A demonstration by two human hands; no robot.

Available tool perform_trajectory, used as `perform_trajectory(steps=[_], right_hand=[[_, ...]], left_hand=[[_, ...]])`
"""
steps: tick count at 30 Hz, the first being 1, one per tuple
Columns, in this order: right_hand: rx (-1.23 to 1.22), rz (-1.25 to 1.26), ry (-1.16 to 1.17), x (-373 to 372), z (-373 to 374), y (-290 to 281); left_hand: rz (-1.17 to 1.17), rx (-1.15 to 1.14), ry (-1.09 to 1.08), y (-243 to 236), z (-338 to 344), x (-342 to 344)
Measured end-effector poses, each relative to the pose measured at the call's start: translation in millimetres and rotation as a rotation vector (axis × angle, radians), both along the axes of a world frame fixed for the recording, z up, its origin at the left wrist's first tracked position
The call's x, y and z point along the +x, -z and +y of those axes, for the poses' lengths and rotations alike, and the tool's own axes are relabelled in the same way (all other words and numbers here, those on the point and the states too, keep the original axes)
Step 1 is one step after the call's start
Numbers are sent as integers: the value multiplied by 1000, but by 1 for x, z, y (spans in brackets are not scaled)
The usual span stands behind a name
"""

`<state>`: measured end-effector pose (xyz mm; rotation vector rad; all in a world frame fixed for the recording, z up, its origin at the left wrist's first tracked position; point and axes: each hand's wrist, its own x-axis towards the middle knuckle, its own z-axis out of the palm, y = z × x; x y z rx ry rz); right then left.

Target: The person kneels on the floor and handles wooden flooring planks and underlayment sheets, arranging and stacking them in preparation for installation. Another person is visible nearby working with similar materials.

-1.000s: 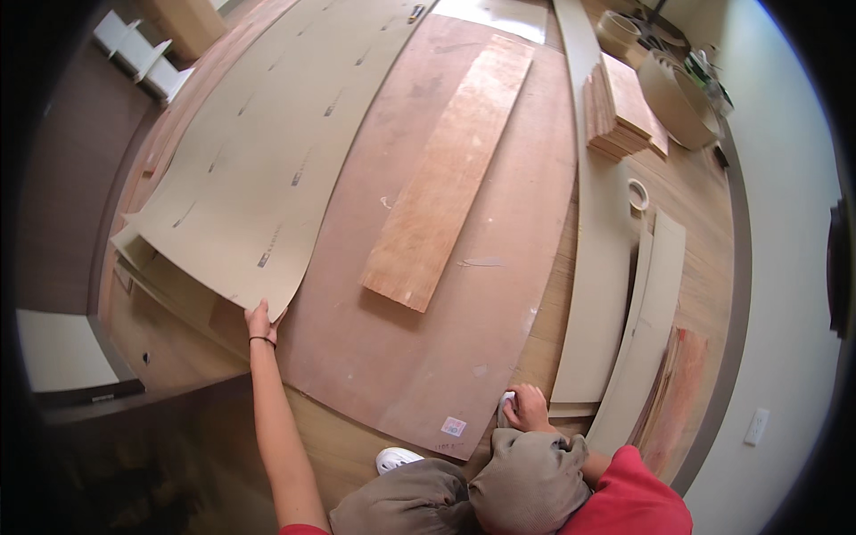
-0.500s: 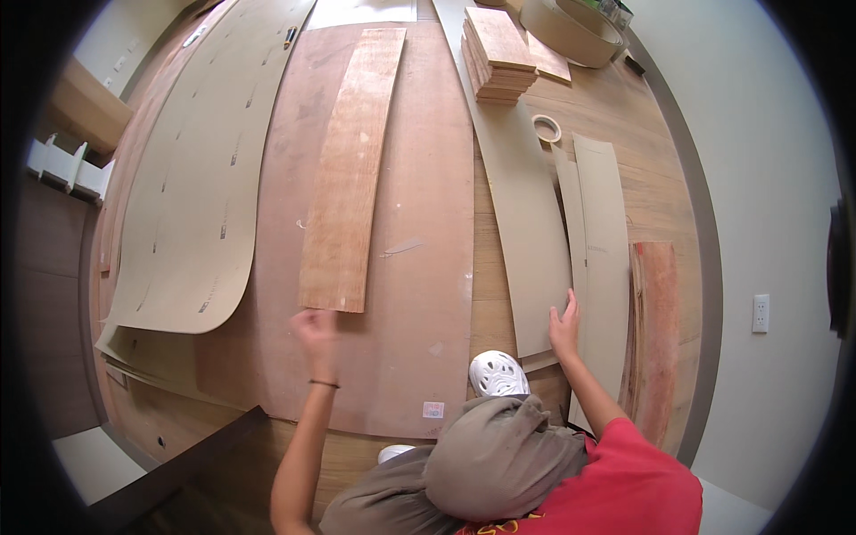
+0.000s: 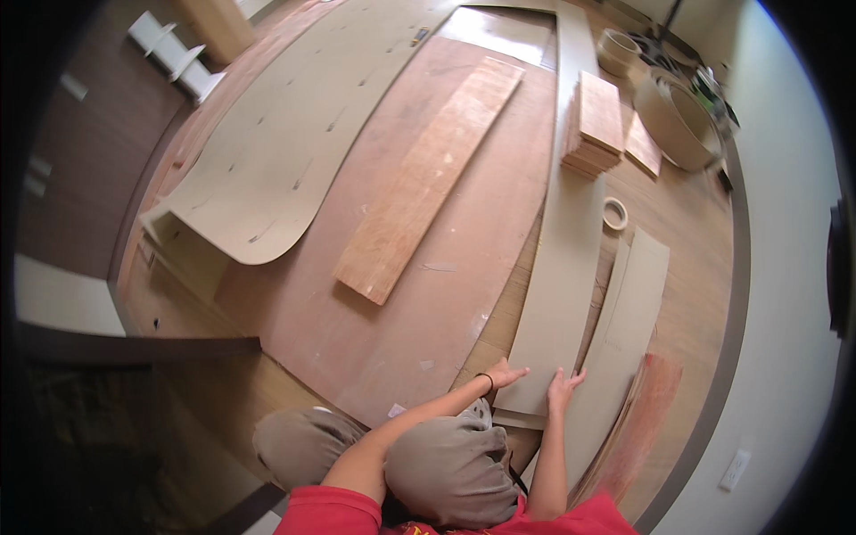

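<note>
A long beige board strip point(image 3: 553, 285) lies lengthwise on the floor in front of me. My left hand point(image 3: 506, 374) reaches over its near left edge, fingers stretched out. At the strip's near right edge is my right hand point(image 3: 562, 390), fingers apart. Whether either palm presses on the strip is hard to tell. A plywood plank point(image 3: 428, 183) rests at a slant on the large pinkish plywood sheet point(image 3: 419, 330), left of the strip, with no hand on it.
Narrower beige strips point(image 3: 635, 276) and reddish wood pieces point(image 3: 637, 428) lie to the right. Beyond are a tape roll point(image 3: 615, 214), stacked short boards point(image 3: 596, 125) and a coiled beige sheet point(image 3: 682, 120). A large curled beige sheet point(image 3: 267, 169) with a cutter point(image 3: 419, 37) covers the left.
My left hand has left the plank's near end and moved right to the beige strip. My right hand stays by the strip's right edge. The view has turned.
</note>
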<state>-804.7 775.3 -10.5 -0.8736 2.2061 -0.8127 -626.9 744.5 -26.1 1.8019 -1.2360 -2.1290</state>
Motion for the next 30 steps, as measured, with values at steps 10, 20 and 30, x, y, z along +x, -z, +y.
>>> perform_trajectory(steps=[10, 20, 30], right_hand=[[-16, 0, 20, -15, -9, -8], [46, -188, -9, -7, -14, -45], [90, 43, -98, -33, -8, -61]], left_hand=[[-110, -26, -304, -10, 19, -20], [138, 41, -538, -3, 30, 10], [143, 6, -421, -84, 23, -14]])
